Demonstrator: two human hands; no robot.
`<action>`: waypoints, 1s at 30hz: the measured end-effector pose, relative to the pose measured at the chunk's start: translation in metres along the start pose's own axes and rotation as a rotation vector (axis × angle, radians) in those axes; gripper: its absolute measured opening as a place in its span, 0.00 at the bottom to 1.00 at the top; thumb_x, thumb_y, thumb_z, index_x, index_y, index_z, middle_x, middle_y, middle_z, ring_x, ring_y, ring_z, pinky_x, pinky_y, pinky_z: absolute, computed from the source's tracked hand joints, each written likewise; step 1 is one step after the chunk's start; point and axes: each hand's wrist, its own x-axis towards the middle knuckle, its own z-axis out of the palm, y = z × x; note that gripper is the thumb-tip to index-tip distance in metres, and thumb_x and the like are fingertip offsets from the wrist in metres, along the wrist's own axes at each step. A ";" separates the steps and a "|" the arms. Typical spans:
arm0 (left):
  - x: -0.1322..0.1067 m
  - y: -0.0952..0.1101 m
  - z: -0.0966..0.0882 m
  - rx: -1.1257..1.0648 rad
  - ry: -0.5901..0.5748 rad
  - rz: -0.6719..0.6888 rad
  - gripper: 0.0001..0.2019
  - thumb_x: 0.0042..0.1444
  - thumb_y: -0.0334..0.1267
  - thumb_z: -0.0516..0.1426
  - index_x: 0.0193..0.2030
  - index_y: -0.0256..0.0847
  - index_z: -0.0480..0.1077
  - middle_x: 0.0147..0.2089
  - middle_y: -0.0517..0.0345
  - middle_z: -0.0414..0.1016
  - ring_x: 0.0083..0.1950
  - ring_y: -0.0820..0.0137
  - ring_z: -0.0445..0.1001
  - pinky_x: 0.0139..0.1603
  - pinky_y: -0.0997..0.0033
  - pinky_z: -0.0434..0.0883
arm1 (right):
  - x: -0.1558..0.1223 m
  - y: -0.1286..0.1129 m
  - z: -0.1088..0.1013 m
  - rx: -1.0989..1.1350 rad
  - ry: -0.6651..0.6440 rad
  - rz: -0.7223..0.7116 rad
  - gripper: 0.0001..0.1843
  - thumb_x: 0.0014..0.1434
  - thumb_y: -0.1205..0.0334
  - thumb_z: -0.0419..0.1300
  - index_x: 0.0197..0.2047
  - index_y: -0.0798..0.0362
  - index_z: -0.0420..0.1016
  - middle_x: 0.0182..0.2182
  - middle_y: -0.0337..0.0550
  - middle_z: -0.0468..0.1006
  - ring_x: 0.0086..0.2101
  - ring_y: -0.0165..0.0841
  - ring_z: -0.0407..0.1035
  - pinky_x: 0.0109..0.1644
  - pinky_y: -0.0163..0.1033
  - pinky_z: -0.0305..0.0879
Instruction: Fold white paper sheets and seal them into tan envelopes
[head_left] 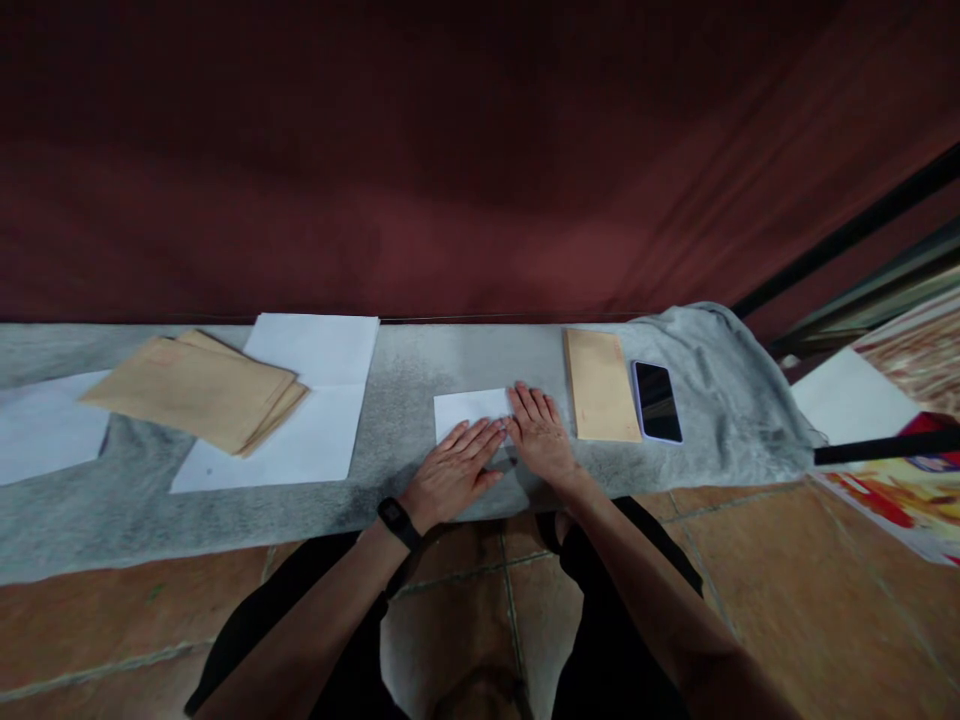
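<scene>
A small white sheet of paper (469,403), seemingly folded, lies on the grey cloth in front of me. My left hand (455,468) rests flat across its lower part, fingers stretched out toward the right. Against its right end lies my right hand (541,432), palm down with the fingers extended. The fingertips of both hands nearly meet, and they cover the paper's lower and right edges. To the right of my right hand is a stack of brown envelopes (606,388).
A phone (658,402) lies right of the envelopes. On the left, more brown envelopes (199,385) overlap large white sheets (315,430), with another white sheet (49,425) farther left. The grey cloth (416,360) covers a narrow surface against a dark red backdrop (450,230).
</scene>
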 end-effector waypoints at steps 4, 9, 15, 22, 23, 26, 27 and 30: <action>0.005 -0.005 0.004 -0.010 0.043 -0.061 0.31 0.74 0.51 0.42 0.77 0.37 0.52 0.79 0.48 0.52 0.79 0.64 0.49 0.79 0.54 0.47 | 0.000 -0.001 0.001 -0.010 0.005 0.004 0.31 0.76 0.53 0.44 0.76 0.57 0.54 0.75 0.49 0.53 0.72 0.46 0.48 0.75 0.55 0.44; 0.008 -0.014 0.009 0.006 0.096 -0.228 0.31 0.73 0.50 0.42 0.76 0.34 0.53 0.79 0.44 0.51 0.79 0.60 0.49 0.79 0.51 0.51 | 0.001 -0.001 0.000 0.001 0.002 0.011 0.31 0.76 0.53 0.45 0.76 0.57 0.54 0.75 0.49 0.53 0.72 0.45 0.49 0.75 0.55 0.44; 0.010 -0.017 0.009 0.043 0.125 -0.360 0.31 0.73 0.48 0.41 0.76 0.32 0.53 0.78 0.43 0.51 0.79 0.59 0.49 0.78 0.51 0.51 | 0.001 -0.005 -0.003 0.020 0.015 0.054 0.31 0.75 0.53 0.45 0.76 0.56 0.54 0.75 0.51 0.54 0.72 0.47 0.50 0.75 0.58 0.44; 0.011 -0.016 0.012 0.084 0.137 -0.356 0.29 0.71 0.39 0.42 0.76 0.30 0.53 0.78 0.43 0.51 0.79 0.58 0.49 0.79 0.50 0.49 | -0.001 -0.039 0.008 0.129 0.044 -0.138 0.32 0.76 0.53 0.42 0.76 0.59 0.54 0.74 0.52 0.55 0.73 0.41 0.49 0.76 0.53 0.46; 0.010 -0.016 0.012 0.087 0.137 -0.352 0.30 0.71 0.38 0.42 0.76 0.30 0.53 0.78 0.43 0.51 0.80 0.58 0.48 0.79 0.51 0.49 | -0.002 -0.044 0.010 0.132 0.039 -0.163 0.32 0.76 0.52 0.43 0.76 0.59 0.54 0.74 0.51 0.55 0.73 0.40 0.49 0.77 0.52 0.46; 0.009 -0.017 0.013 0.091 0.139 -0.351 0.29 0.70 0.37 0.42 0.76 0.30 0.53 0.79 0.44 0.50 0.80 0.58 0.48 0.79 0.51 0.50 | -0.004 -0.052 0.015 0.112 0.044 -0.169 0.32 0.76 0.51 0.43 0.75 0.59 0.55 0.74 0.51 0.56 0.73 0.39 0.49 0.77 0.50 0.44; 0.009 -0.018 0.014 0.090 0.141 -0.356 0.29 0.70 0.37 0.42 0.76 0.30 0.54 0.79 0.43 0.50 0.79 0.58 0.49 0.79 0.51 0.50 | -0.005 -0.053 0.016 0.103 0.051 -0.160 0.32 0.76 0.51 0.44 0.75 0.59 0.55 0.74 0.52 0.55 0.73 0.39 0.48 0.77 0.50 0.43; 0.010 -0.019 0.015 0.087 0.151 -0.369 0.29 0.71 0.38 0.42 0.76 0.31 0.54 0.78 0.42 0.51 0.79 0.57 0.50 0.78 0.50 0.51 | -0.005 -0.049 0.017 0.084 0.073 -0.139 0.32 0.76 0.50 0.45 0.75 0.59 0.55 0.74 0.52 0.54 0.73 0.40 0.48 0.77 0.51 0.43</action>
